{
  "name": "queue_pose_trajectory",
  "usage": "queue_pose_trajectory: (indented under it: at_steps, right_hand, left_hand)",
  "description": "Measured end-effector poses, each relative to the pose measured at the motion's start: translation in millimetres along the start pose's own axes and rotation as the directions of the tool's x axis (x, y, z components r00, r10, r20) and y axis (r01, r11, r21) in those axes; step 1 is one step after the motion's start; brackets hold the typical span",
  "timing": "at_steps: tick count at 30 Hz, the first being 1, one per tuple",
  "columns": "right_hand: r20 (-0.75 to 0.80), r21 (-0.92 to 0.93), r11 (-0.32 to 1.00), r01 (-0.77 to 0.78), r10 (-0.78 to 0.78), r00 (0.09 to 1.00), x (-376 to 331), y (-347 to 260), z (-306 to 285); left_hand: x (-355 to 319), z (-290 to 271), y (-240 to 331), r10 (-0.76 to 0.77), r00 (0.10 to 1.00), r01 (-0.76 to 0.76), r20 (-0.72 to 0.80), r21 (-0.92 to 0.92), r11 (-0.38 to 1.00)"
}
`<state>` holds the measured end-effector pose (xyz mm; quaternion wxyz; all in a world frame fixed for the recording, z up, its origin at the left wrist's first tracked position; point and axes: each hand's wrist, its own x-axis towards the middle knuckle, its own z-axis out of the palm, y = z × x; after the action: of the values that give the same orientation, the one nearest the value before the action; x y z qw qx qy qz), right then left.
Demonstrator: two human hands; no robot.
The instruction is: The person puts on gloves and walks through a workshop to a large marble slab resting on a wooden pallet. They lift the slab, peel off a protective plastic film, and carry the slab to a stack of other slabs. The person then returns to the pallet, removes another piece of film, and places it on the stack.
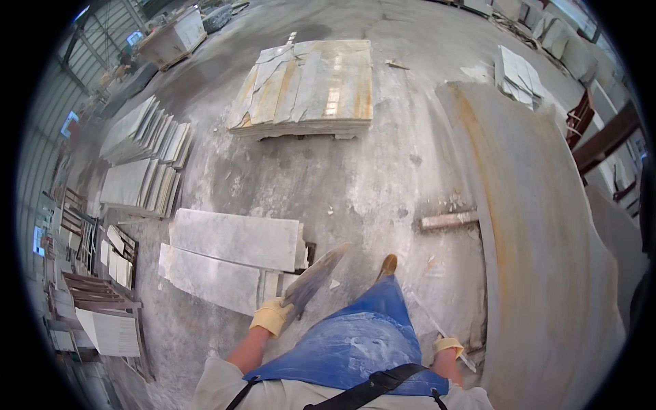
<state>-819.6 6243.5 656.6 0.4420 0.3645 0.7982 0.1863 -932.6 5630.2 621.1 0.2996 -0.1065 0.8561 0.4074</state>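
My left hand (270,316), in a pale yellow glove, grips the lower end of a narrow, grey-brown piece of stone slab (316,275). That piece is tilted up, its far tip pointing away to the right. My right hand (447,344), gloved the same way, hangs at my right side beside a blue apron (365,328). A thin, pale, straight strip (429,314) runs through its grasp; its exact kind cannot be made out. Left of the held slab lie two pale stone slabs (236,239), side by side.
A stack of broken-edged stone slabs (307,82) lies ahead. Thin slabs lean in rows (140,181) at the left, near racks (102,297). A large grey slab with a rusty streak (540,225) stands along my right. A short block (449,220) lies beside it.
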Motion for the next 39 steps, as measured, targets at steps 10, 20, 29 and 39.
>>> queue_pose_trajectory:
  at_steps: [10, 20, 29, 39]
  right_hand:
    - [-0.295, 0.058, 0.970, 0.234, -0.208, 0.933, 117.7, -25.6, -267.6]
    - [-0.335, 0.189, 0.942, 0.277, -0.204, 0.920, 163.5, -77.2, -527.0]
    - [-0.239, 0.107, 0.985, 0.134, -0.106, 0.965, 125.1, -162.6, -775.2]
    - [-0.328, -0.155, 0.938, 0.310, -0.344, 0.880, 240.2, -235.3, -1021.7]
  left_hand:
    - [113.6, -80.0, 183.3, -0.108, 0.993, 0.111, 0.043, -0.071, 0.991]
    - [282.3, -153.1, 334.4, -0.103, 0.992, 0.117, 0.077, -0.208, 0.971]
    - [454.5, -254.7, 462.4, -0.119, 0.993, 0.117, -0.004, -0.178, 0.977]
    - [560.3, -340.0, 576.5, -0.222, 0.972, 0.170, -0.078, -0.418, 0.892]
